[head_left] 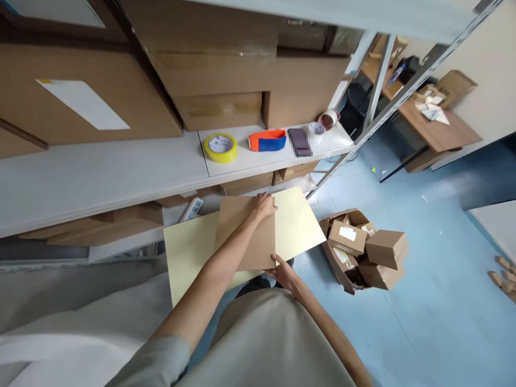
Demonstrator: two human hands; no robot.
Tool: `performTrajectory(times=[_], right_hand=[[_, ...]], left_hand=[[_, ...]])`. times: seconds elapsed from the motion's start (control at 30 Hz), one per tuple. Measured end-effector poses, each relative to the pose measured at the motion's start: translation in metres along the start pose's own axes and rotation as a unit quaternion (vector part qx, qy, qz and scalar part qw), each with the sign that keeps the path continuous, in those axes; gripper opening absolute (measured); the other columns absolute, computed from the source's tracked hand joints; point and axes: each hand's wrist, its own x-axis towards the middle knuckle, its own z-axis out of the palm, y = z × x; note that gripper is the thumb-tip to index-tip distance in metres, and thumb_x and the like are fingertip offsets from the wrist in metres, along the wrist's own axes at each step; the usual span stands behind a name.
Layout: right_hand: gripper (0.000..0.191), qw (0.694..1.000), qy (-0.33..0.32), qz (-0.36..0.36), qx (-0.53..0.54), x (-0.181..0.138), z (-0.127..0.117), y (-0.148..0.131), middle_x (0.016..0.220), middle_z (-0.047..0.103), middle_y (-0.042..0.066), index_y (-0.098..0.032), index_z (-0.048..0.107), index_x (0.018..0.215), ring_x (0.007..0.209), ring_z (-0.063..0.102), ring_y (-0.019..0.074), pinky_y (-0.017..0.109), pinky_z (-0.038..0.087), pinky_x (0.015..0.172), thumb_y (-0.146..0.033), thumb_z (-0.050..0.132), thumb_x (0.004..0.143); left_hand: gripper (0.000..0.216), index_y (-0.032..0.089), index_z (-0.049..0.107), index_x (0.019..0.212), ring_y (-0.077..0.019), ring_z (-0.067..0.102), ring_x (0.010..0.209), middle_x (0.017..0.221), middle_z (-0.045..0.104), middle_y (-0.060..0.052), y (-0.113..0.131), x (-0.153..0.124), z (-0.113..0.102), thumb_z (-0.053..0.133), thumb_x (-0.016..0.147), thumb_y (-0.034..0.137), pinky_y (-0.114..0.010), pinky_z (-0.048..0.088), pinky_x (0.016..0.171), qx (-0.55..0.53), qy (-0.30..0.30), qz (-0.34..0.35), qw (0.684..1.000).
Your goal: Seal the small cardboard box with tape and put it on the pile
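Note:
I hold a flat brown cardboard sheet (245, 231) over a larger pale yellow sheet (189, 252) in front of me. My left hand (264, 205) grips the far edge of the brown cardboard, fingers curled over it. My right hand (284, 273) pinches the near edge of the cardboard from below, thumb on top. The yellow sheet sticks out on both sides of the cardboard.
A white shelf (100, 172) ahead carries a yellow tape roll (220, 147), an orange and blue tape dispenser (267, 141), a dark object (300, 142) and another tape roll (328, 119). Big cartons (80, 97) stand behind. An open box of small cartons (363, 247) lies on the blue floor.

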Motion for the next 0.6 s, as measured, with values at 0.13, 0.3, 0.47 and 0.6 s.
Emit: performTrajectory(times=[0.13, 0.3, 0.47, 0.6], right_hand=[[0.066, 0.999, 0.032, 0.003, 0.043, -0.013, -0.010, -0.021, 0.119, 0.084, 0.017, -0.020, 0.064, 0.147, 0.116, 0.084, 0.0332, 0.046, 0.069, 0.098, -0.068, 0.057, 0.103], [0.084, 0.975, 0.163, -0.116, -0.100, -0.044, -0.039, -0.063, 0.161, 0.068, 0.013, -0.026, 0.064, 0.159, 0.151, 0.063, 0.0371, 0.051, 0.061, 0.114, -0.076, 0.069, 0.092], [0.087, 0.888, 0.206, -0.239, -0.336, -0.063, -0.060, -0.097, 0.134, 0.082, 0.011, -0.030, 0.064, 0.162, 0.121, 0.077, 0.0393, 0.052, 0.058, 0.108, -0.085, 0.058, 0.094], [0.084, 0.837, 0.232, -0.261, -0.422, -0.058, -0.081, -0.107, 0.104, 0.083, 0.011, -0.022, 0.066, 0.152, 0.089, 0.078, 0.0334, 0.042, 0.058, 0.085, -0.085, 0.045, 0.100]], left_hand=[[0.046, 0.011, 0.074, 0.135, -0.0390, 0.063, 0.135, 0.137, 0.070, -0.024, -0.001, -0.019, -0.032, 0.067, 0.098, 0.036, -0.049, 0.048, 0.121, 0.009, 0.072, -0.017, 0.997], [0.042, 0.016, 0.076, 0.132, -0.0389, 0.069, 0.121, 0.120, 0.072, -0.019, -0.031, -0.060, -0.072, 0.059, 0.103, 0.040, -0.049, 0.055, 0.114, -0.040, 0.224, -0.043, 0.973], [0.048, 0.018, 0.076, 0.138, -0.0392, 0.072, 0.118, 0.124, 0.074, -0.019, -0.067, -0.132, -0.069, 0.058, 0.103, 0.046, -0.049, 0.060, 0.107, -0.097, 0.239, -0.092, 0.962], [0.047, 0.017, 0.074, 0.141, -0.0349, 0.074, 0.114, 0.116, 0.076, -0.017, -0.074, -0.192, -0.034, 0.058, 0.102, 0.040, -0.045, 0.061, 0.103, -0.118, 0.149, -0.164, 0.968]])
